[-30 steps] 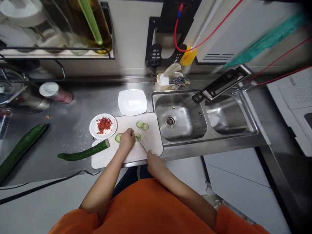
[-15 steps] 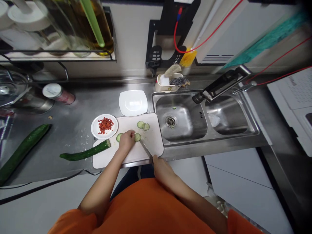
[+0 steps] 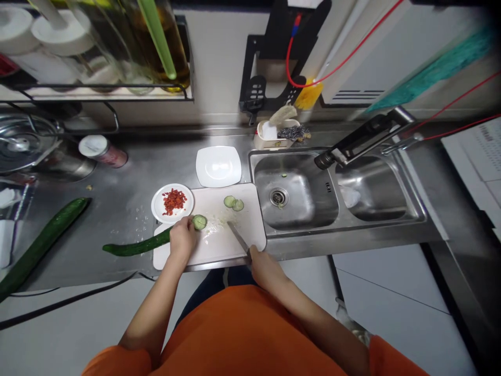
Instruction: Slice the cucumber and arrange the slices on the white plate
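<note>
"Grey steel counter, white rectangular board. Where's the long dark-green cucumber?"
"Partly on the board, meeting the half-curled left hand; grip unclear. Right hand wraps a silver-bladed knife."
"Step?"
"Slicing, apparently; another cut calls for steadying it."

Steel counter around a white cutting board.
Left of the board, the cut cucumber has its tail on the metal, its other end over the board; farther left lies a whole cucumber. A round plate sits at the board's far left corner, a square plate just behind the board. Well beyond its far left are a lidded canister and a pot; the sink is set in just to its right.
</note>
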Available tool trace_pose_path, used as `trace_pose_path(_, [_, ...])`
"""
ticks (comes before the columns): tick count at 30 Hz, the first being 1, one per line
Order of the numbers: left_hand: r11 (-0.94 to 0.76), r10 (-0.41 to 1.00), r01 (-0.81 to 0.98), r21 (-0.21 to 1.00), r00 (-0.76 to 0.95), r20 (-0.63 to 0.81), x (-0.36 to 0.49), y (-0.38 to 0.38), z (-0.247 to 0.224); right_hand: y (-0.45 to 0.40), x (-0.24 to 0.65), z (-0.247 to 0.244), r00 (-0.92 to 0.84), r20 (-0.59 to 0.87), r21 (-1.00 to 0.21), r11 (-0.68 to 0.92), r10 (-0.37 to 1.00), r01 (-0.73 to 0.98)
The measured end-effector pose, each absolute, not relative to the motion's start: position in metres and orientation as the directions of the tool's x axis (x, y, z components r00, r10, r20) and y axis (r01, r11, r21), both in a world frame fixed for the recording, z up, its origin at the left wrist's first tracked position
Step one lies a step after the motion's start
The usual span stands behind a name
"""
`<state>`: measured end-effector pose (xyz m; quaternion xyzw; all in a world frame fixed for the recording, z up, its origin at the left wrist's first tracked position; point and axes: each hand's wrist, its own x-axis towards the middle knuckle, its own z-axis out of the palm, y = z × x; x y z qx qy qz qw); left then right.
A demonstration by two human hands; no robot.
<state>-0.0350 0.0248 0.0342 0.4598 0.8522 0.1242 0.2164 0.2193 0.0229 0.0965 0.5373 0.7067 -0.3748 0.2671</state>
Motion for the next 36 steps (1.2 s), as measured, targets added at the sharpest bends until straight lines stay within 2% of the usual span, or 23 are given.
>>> trace_pose_path(8, [0.385,0.919,0.801,0.458,-0.379,-0.11,-0.025,0.031,0.028,0.028,0.182,0.077,-0.408,-0.718,-0.361,0.2,0.563,0.911])
trace_pose_path(12, [0.365,0.924,0.8,0.476,-0.374,-0.078,-0.021,0.044,0.032,0.033,0.178,0.069,-0.403,-0.696,-0.39,0.159,0.594,0.907])
trace_pose_path(16, [0.349,0.935,0.787,0.509,-0.331,-0.129,-0.011,0.067,0.031,0.03,0.2,0.068,-0.254,-0.727,-0.291,0.049,0.638,0.956])
trace_pose_path(21, [0.365,0.926,0.782,0.506,-0.248,-0.285,0.012,0.102,0.021,0.026,0.226,0.08,-0.134,-0.754,-0.181,-0.008,0.643,0.983])
trace_pose_path(30, [0.488,0.866,0.722,0.492,-0.328,-0.378,0.035,0.125,0.013,0.022,0.216,0.087,-0.226,-0.749,-0.221,0.087,0.623,0.971])
trace_pose_path(36, [0.516,0.856,0.636,0.575,-0.35,-0.381,0.027,0.122,0.021,0.029,0.217,0.084,-0.251,-0.762,-0.241,0.099,0.597,0.966])
